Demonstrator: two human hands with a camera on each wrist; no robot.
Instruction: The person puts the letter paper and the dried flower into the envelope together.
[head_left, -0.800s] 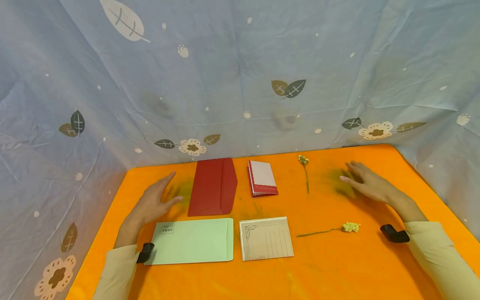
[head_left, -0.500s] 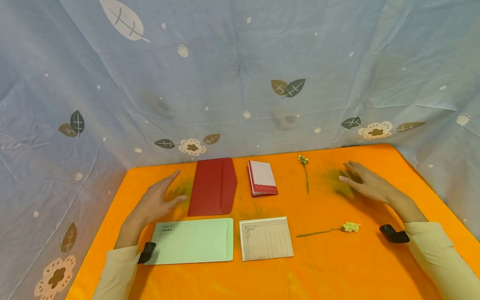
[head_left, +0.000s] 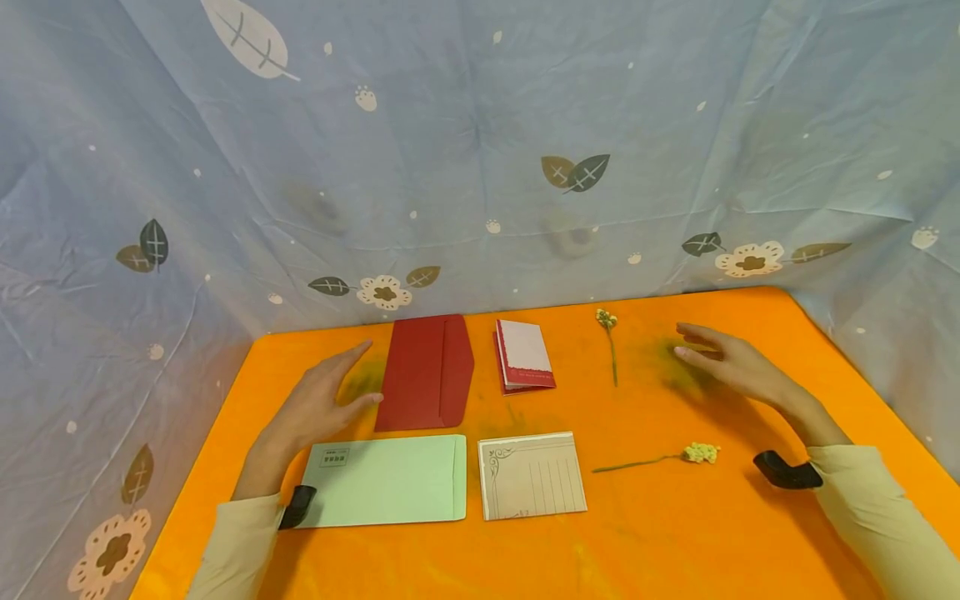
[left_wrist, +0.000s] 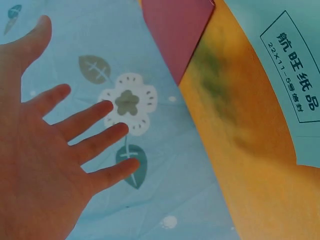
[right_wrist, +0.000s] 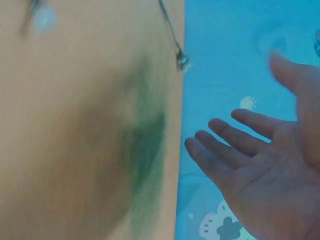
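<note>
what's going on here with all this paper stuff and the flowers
A person holds their left hand beside the red envelope and their right hand near the farther flower sprig and nearer flower sprig. Neither hand grips anything. The pale green envelope, small folded card and lined paper lie on the orange table too.

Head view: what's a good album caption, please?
Empty hands above an orange tabletop bearing envelopes, cards and flowers.
</note>
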